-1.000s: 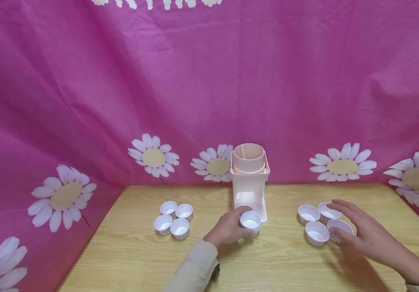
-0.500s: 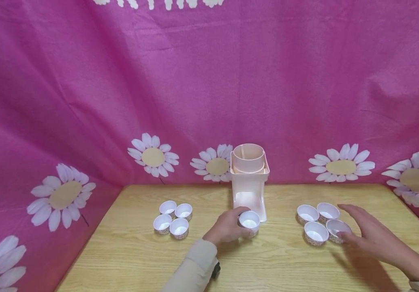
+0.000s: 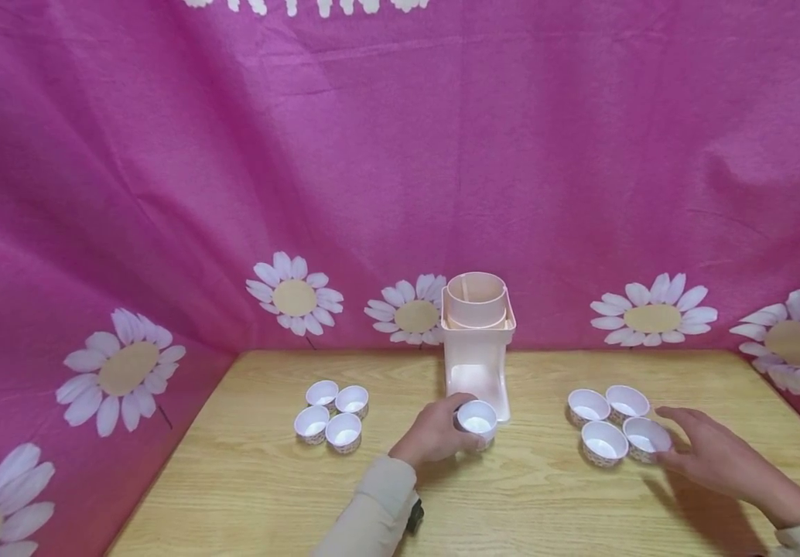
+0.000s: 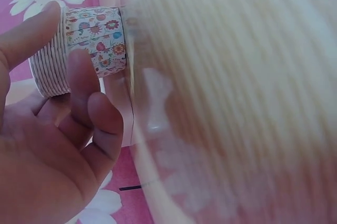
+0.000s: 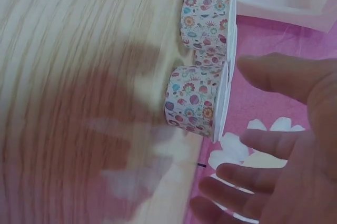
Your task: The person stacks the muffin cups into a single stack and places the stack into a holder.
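Note:
My left hand (image 3: 435,435) grips a white cup (image 3: 476,422) in front of the pink holder (image 3: 475,348). The left wrist view shows this to be a stack of nested paper cups (image 4: 97,40) with a flowered print, held between thumb and fingers of the left hand (image 4: 58,140). At the right, my right hand (image 3: 727,464) is spread beside the nearest-right cup (image 3: 647,439) of a cluster, thumb close to its rim. In the right wrist view a gap shows between the right hand (image 5: 279,140) and the flowered cup (image 5: 192,100).
Four cups form a cluster on the left, one of them here (image 3: 343,432). In the right cluster stand further cups, such as the front one (image 3: 604,443). A pink flowered cloth (image 3: 372,155) hangs behind the wooden table (image 3: 247,495).
My right hand has drawn back to the right from over the right cluster, uncovering its cups. My left hand keeps its grip in about the same place.

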The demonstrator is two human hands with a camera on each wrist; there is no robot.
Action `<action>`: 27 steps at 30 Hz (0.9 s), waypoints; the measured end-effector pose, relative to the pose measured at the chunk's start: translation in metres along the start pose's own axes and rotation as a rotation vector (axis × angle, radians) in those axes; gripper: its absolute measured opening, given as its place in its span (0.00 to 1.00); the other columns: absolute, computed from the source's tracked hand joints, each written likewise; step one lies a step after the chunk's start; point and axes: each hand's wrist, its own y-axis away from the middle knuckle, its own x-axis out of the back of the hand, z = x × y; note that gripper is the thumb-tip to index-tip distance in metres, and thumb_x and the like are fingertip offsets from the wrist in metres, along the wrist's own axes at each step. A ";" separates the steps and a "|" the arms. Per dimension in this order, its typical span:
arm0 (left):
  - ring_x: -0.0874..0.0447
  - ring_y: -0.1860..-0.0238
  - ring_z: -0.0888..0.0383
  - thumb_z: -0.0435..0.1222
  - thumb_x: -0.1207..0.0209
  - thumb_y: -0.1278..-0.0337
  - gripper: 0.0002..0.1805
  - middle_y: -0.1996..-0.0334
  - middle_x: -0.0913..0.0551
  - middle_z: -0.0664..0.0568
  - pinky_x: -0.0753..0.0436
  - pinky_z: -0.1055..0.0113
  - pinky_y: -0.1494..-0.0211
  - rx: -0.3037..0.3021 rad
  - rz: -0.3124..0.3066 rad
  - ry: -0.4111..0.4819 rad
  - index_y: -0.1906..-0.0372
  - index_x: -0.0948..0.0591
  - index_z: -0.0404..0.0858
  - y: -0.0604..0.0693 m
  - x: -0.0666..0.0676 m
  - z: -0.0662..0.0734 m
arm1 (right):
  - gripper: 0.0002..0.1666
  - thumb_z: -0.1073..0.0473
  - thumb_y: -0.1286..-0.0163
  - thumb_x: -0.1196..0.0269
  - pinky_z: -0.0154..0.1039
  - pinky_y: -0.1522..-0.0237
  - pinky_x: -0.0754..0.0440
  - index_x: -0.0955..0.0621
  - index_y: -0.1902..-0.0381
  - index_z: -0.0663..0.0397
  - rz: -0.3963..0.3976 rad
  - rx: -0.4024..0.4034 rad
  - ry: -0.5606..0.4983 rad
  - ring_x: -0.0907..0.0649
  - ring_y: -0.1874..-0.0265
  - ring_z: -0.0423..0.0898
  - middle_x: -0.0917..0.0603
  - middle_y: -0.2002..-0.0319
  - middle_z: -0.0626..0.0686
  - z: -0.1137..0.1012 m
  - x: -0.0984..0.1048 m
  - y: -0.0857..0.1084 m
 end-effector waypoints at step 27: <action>0.24 0.62 0.65 0.37 0.23 0.60 0.29 0.63 0.16 0.59 0.25 0.68 0.54 0.012 -0.009 0.070 0.47 0.18 0.52 -0.001 -0.002 -0.001 | 0.38 0.45 0.47 0.26 0.59 0.63 0.20 0.20 0.54 0.75 -0.122 -0.144 0.066 0.16 0.62 0.62 0.15 0.60 0.70 0.003 -0.005 -0.013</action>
